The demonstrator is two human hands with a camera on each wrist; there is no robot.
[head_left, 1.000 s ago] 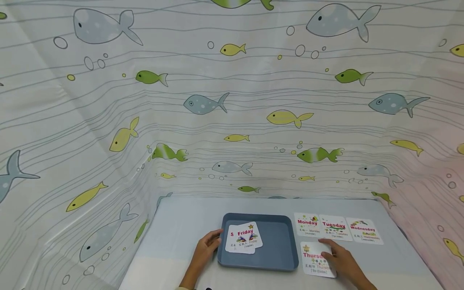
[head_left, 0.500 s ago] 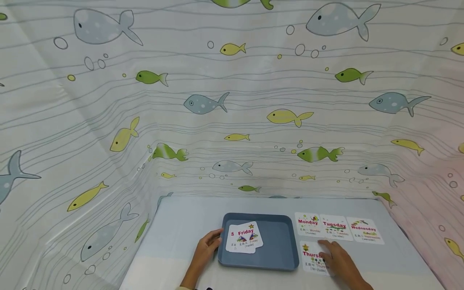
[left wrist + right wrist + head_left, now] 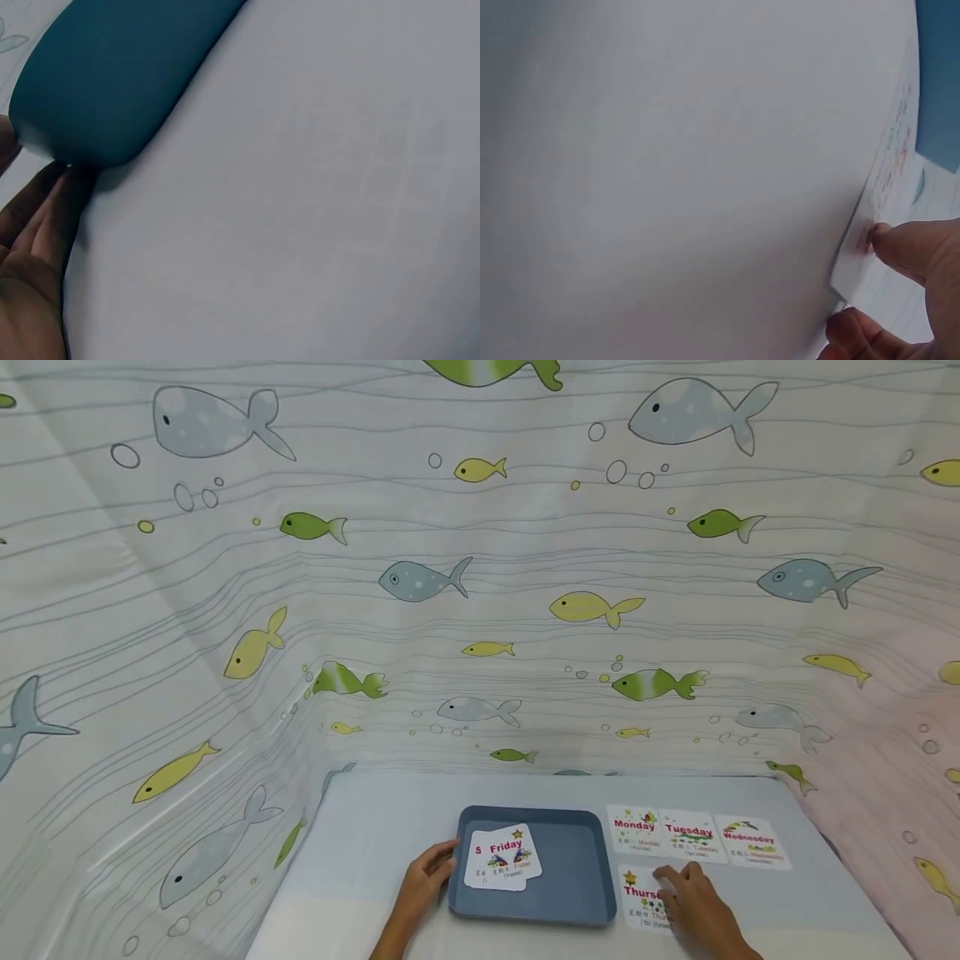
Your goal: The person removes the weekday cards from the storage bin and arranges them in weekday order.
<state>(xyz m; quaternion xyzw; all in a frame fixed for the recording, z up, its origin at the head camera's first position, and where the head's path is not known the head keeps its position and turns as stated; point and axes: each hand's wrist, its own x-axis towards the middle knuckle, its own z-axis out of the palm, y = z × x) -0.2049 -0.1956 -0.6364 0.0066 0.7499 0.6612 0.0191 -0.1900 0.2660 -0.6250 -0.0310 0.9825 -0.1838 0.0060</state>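
Observation:
My left hand rests against the left side of a blue-grey tray; in the left wrist view, its fingers meet the tray's rounded corner. A Friday card lies in the tray, overlapping another white card whose print is mostly covered. Right of the tray, my right hand grips the right edge of the Thursday card on the table, hiding part of its print. The right wrist view shows the thumb on the card's face and a bent fingertip by its edge.
Behind the Thursday card, a row holds the Monday card, the Tuesday card and the Wednesday card, face up. They lie on a pale table. Fish-patterned sheeting surrounds the table at the back and sides.
The Thursday card has shifted slightly left toward the tray, with my right hand moving along and covering more of it. My left hand and the tray keep their places.

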